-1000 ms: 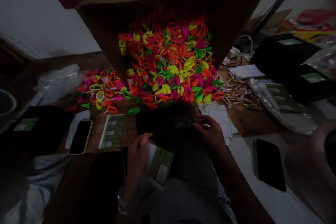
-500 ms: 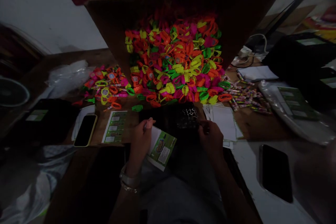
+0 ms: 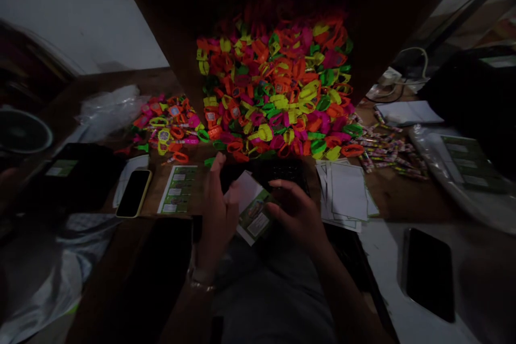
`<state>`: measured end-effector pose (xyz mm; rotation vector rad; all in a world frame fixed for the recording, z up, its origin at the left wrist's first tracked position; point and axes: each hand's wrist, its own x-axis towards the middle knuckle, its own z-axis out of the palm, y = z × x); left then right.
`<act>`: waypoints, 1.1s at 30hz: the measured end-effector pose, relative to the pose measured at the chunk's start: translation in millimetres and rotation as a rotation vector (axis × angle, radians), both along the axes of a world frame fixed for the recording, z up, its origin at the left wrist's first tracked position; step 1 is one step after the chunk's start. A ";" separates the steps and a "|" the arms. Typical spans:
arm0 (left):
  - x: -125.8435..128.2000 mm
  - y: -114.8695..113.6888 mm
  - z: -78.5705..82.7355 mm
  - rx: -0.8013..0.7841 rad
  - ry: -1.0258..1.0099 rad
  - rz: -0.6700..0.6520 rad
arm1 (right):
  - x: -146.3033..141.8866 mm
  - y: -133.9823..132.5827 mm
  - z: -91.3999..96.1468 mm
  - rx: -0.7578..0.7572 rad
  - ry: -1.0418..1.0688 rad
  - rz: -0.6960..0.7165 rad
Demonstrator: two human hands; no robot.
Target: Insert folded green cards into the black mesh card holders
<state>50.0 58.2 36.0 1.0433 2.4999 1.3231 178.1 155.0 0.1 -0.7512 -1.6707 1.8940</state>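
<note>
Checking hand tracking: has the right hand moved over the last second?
Yes. The right hand has shifted left, away from the white sheets, onto the green card in the left hand.

Both hands meet on a green printed card (image 3: 255, 214): the left hand (image 3: 217, 209) beside it, the right hand (image 3: 296, 210) gripping its edge. Behind them, neon plastic rings (image 3: 274, 91) spill from a tipped cardboard box (image 3: 169, 37).

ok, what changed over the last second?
The right hand moved left from beside the white sheets onto the green card, which the left hand raised. The left fingers now stretch out, and it is unclear which hand grips the card. The coloured ring pile, yellow-cased phone and sheets stayed put.
</note>
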 end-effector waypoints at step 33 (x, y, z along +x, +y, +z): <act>27.0 -9.4 -18.3 0.205 -1.378 0.126 | 26.4 -8.0 11.5 1.446 -0.052 0.312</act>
